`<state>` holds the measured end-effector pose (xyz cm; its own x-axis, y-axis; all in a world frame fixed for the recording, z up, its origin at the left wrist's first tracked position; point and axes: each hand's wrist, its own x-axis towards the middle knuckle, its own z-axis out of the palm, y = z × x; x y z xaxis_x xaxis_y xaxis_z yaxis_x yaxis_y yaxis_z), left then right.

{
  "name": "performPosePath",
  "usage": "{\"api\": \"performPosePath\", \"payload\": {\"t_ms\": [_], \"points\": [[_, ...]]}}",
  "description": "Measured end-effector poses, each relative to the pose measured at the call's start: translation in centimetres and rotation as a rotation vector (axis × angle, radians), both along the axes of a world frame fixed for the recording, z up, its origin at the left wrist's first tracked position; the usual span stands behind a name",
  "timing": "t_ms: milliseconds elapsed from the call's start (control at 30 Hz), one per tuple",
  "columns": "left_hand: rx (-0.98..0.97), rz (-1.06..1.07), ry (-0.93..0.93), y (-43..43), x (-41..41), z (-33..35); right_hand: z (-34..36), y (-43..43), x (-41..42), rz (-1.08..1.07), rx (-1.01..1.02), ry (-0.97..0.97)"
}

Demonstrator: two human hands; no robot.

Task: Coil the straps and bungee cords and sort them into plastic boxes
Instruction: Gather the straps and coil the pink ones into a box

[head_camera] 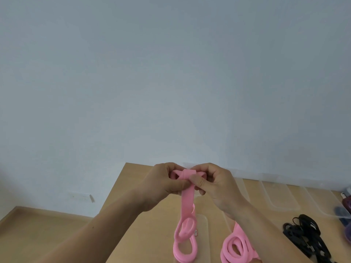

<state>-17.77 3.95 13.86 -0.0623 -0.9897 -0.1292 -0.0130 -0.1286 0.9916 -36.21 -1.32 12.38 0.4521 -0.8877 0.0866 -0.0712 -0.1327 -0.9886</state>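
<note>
Fingers (197,180) of the left hand (165,182) and right hand (215,184) curl round and pinch the folded top of a pink strap (187,199) above the counter (133,209). Its looped tail hangs down. A coiled pink strap (237,247) lies just right of it, with black straps (307,238) and clear plastic boxes (279,198) farther right.
</note>
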Motion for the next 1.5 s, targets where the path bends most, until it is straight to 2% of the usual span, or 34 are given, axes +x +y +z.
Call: {"api": "performPosePath", "payload": {"t_ms": [67,200,300,367,633,767,1033,1167,1333,1500], "points": [[0.053,-0.031,0.046,0.1,0.2,0.1,-0.1,0.2,0.2,-0.018,-0.049,0.002],[0.104,-0.044,0.011,0.1,0.5,0.3,-0.3,0.5,0.5,-0.054,-0.108,-0.019],[0.140,-0.090,0.099,0.1,0.5,0.6,-0.4,0.5,0.4,-0.045,-0.138,-0.012],[0.154,-0.120,0.167,0.1,0.5,0.6,-0.4,0.5,0.4,-0.034,-0.137,-0.006],[0.095,0.006,0.198,0.3,0.4,0.1,-0.6,0.8,0.6,0.019,-0.023,-0.043],[0.045,0.015,0.144,0.0,0.7,-0.4,-0.3,0.4,0.3,0.013,0.109,-0.099],[-0.085,-0.012,0.018,-0.2,0.1,-0.8,0.3,-0.3,0.4,0.041,0.190,0.065],[-0.024,0.048,0.050,-0.3,0.4,-0.9,0.5,-0.3,0.7,0.011,0.125,0.088],[0.009,-0.068,-0.056,-0.2,0.7,-0.5,0.7,-0.4,0.7,-0.025,0.068,0.029],[0.023,-0.147,0.065,-0.2,0.6,-0.6,0.3,-0.3,0.6,-0.004,0.030,0.034]]}}
